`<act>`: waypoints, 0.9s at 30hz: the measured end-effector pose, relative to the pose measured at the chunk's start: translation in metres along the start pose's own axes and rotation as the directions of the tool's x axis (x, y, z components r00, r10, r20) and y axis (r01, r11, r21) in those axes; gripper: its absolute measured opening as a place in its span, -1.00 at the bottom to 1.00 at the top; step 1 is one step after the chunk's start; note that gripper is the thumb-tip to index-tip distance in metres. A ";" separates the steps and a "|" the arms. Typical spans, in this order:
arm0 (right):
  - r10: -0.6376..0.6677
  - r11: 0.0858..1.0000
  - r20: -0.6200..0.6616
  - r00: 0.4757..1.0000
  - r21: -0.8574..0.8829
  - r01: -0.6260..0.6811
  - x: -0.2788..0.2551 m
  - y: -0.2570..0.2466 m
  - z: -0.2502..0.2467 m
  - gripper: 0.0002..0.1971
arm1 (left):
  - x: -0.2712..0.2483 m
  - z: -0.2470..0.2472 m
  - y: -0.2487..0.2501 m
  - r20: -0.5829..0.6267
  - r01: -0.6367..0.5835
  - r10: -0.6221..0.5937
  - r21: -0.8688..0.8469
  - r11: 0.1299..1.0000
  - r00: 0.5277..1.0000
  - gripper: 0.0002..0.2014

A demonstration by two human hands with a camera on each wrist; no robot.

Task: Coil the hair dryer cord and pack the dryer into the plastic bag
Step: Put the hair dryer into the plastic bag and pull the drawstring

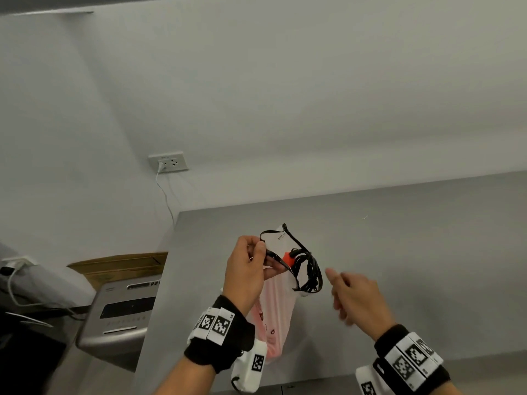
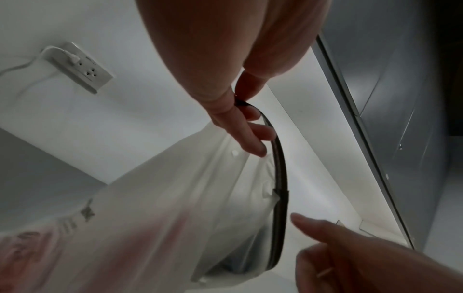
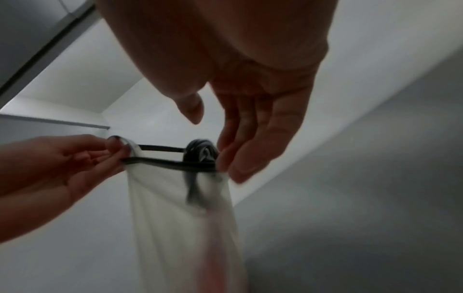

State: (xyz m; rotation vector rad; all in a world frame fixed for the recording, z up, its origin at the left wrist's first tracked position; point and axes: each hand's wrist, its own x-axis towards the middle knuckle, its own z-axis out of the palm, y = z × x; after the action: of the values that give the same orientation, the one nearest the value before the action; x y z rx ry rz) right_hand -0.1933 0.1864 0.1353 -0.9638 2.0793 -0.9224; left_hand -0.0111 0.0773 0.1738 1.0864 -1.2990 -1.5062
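One hand does the holding: the left hand [image 1: 247, 269] pinches the black-rimmed mouth of the plastic bag [image 1: 273, 303] above the grey counter [image 1: 427, 266], apparently to keep it open, pink hair dryer [image 1: 288, 258] and coiled cord [image 1: 310, 269] inside; the right hand [image 1: 356, 297] hovers beside it, fingers loose and empty.
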 end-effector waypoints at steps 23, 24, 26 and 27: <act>-0.633 0.662 0.315 0.707 -0.254 0.705 0.011 -0.048 -0.003 -0.83 | 0.091 -0.062 -0.062 0.106 0.107 -0.155 0.361 0.927 0.982 -0.48; -0.641 0.638 0.339 0.688 -0.262 0.724 0.010 -0.049 -0.007 -0.83 | 0.093 -0.058 -0.066 0.143 0.105 -0.161 0.336 0.936 0.977 -0.44; -0.644 0.603 0.378 0.665 -0.284 0.746 0.008 -0.049 -0.014 -0.82 | 0.097 -0.047 -0.069 0.194 0.107 -0.166 0.282 0.953 0.967 -0.42; -0.640 0.593 0.390 0.662 -0.297 0.748 0.007 -0.047 -0.017 -0.82 | 0.100 -0.042 -0.070 0.205 0.117 -0.175 0.266 0.957 0.963 -0.43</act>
State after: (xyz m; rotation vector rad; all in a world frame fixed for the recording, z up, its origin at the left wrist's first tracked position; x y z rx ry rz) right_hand -0.1938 0.1633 0.1803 -2.1438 1.6958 -0.6250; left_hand -0.0013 -0.0224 0.0929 1.2217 -1.6331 -1.6454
